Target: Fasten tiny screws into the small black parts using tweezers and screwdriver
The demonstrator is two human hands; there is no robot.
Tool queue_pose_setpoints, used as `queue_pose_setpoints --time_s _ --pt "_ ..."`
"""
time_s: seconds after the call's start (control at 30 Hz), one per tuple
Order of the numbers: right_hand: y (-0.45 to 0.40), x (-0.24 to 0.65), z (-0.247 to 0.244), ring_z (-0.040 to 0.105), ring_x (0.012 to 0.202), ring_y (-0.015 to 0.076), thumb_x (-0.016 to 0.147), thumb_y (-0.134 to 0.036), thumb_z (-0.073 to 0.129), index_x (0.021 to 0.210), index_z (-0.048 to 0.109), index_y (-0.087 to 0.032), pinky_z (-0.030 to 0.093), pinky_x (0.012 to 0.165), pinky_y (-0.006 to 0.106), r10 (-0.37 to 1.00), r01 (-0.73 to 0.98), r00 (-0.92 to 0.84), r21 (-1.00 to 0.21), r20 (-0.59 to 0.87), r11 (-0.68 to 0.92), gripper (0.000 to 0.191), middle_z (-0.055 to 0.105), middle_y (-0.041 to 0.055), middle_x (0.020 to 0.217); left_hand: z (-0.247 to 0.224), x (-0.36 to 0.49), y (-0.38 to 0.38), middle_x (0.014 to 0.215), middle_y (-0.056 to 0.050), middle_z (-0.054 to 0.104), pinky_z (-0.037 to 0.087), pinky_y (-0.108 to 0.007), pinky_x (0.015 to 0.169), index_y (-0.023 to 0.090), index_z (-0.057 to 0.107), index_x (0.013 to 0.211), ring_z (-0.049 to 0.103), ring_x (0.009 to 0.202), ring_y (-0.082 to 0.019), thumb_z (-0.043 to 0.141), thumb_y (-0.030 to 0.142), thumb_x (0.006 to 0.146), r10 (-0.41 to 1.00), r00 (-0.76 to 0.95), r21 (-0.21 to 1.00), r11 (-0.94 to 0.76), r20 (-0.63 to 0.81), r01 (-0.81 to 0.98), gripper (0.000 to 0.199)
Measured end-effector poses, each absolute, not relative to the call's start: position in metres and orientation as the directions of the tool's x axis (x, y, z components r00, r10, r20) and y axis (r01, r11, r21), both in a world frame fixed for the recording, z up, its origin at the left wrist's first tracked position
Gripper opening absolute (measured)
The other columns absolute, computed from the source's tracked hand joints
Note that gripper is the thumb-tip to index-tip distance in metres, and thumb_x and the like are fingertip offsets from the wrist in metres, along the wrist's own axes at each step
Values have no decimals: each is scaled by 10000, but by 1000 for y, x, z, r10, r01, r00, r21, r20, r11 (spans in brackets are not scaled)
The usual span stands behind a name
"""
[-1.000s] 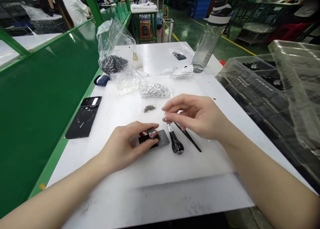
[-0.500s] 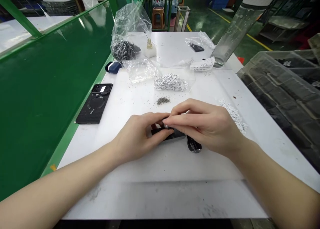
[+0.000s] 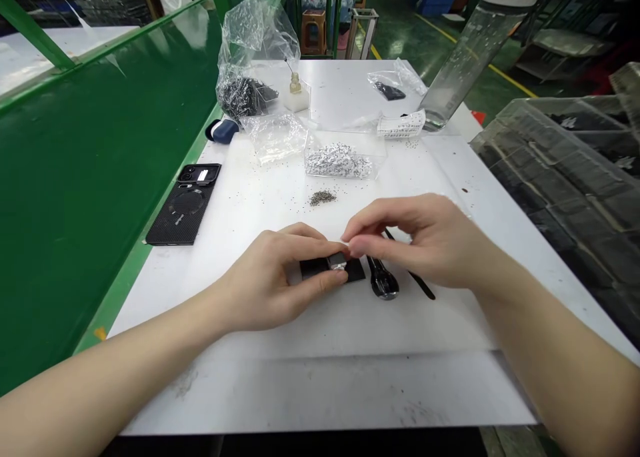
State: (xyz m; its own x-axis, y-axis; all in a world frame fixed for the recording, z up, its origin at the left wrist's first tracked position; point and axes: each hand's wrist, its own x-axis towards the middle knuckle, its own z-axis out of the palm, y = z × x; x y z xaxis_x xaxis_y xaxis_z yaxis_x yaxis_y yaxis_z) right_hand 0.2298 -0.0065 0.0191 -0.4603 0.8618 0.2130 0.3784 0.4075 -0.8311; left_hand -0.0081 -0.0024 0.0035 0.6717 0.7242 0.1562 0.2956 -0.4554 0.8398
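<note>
My left hand [image 3: 280,270] is closed, with thumb and fingers on either side of a small dark block with a pale shiny end [image 3: 337,262]. The block sits over a flat black piece [image 3: 356,270] on the white sheet. Beside the block's far end, my right hand [image 3: 415,234] has its thumb and fingertips pinched together. Anything between those fingertips is too small or hidden to name. Under the right hand a thin black tool [image 3: 423,285] slants out, its middle covered. A black spoon [image 3: 384,280] lies between the hands, bowl toward me.
Beyond the hands are a pile of tiny dark grains [image 3: 323,197] and a clear box of small white pieces [image 3: 340,160]. A phone [image 3: 184,207] lies left. A bottle with a thin stick [image 3: 296,94], plastic bags [image 3: 260,37] and a tall clear bottle [image 3: 463,64] stand farther back; a compartment box [image 3: 550,157] is right.
My right hand has drawn back slightly to the right from the block, uncovering the block and the thin black tool. My left hand keeps its hold on the block. The whole view shifted slightly.
</note>
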Motion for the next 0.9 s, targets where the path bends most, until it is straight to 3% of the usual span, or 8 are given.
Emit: queue_pose_setpoints --time_s 0.07,0.17,0.33,0.43,0.53,0.7,0.8,0.9 --pt "-4 242 23 610 595 127 924 -409 664 892 735 -261 466 564 284 913 539 -384 -768 140 345 167 682 -43 658 6 -8 -5 1085 -63 761 586 -325 907 241 793 1131 724 1011 -210 697 292 924 757 646 859 -392 97 331 234" --pt "-4 257 26 508 479 124 904 -422 653 963 667 -257 362 490 295 950 839 -311 -472 -7 271 175 592 -65 558 8 -7 -7 1092 -60 761 596 -317 878 254 800 1135 726 1002 -212 708 335 916 785 619 875 -324 36 359 252" --pt "-9 251 27 542 524 158 920 -336 553 1253 490 -276 344 485 295 939 934 -279 -284 -203 216 344 594 -83 604 7 -5 -9 1066 -44 777 596 -301 870 257 803 1125 717 1019 -204 702 298 922 787 610 878 -352 92 323 230" --pt "-8 246 28 474 494 133 886 -235 559 1196 520 -267 340 491 290 935 894 -312 -384 -170 229 314 493 -97 562 7 -4 -9 1055 -47 786 597 -312 877 235 793 1147 703 1037 -209 683 263 933 764 632 867 -397 129 303 242" --pt "-4 251 30 456 512 103 829 -171 639 1040 634 -255 375 511 270 964 777 -265 -597 -21 200 227 493 -86 572 7 -4 -9 1049 -60 787 599 -310 864 210 790 1156 700 1035 -214 678 275 938 757 639 859 -410 134 306 254" --pt "2 256 36 739 825 178 895 -238 579 1007 782 -257 510 564 262 978 183 -175 -972 116 148 232 797 0 865 7 -5 -6 1055 -64 780 603 -282 832 198 791 1149 720 994 -196 665 281 949 734 666 853 -426 131 302 251" --pt "9 243 37 751 1053 216 932 -227 435 984 779 -270 478 474 223 985 -79 -166 -996 54 41 351 805 -34 1102 6 -5 -5 1043 -77 782 610 -294 823 179 784 1155 719 990 -205 654 254 950 719 675 854 -445 163 268 254" --pt "15 225 28 773 977 186 931 -279 616 941 765 -254 503 452 184 997 -72 -55 -996 55 51 152 816 -14 1036 5 -5 -5 1040 -84 781 615 -308 818 178 781 1152 717 981 -212 653 233 944 723 666 858 -448 183 250 251"
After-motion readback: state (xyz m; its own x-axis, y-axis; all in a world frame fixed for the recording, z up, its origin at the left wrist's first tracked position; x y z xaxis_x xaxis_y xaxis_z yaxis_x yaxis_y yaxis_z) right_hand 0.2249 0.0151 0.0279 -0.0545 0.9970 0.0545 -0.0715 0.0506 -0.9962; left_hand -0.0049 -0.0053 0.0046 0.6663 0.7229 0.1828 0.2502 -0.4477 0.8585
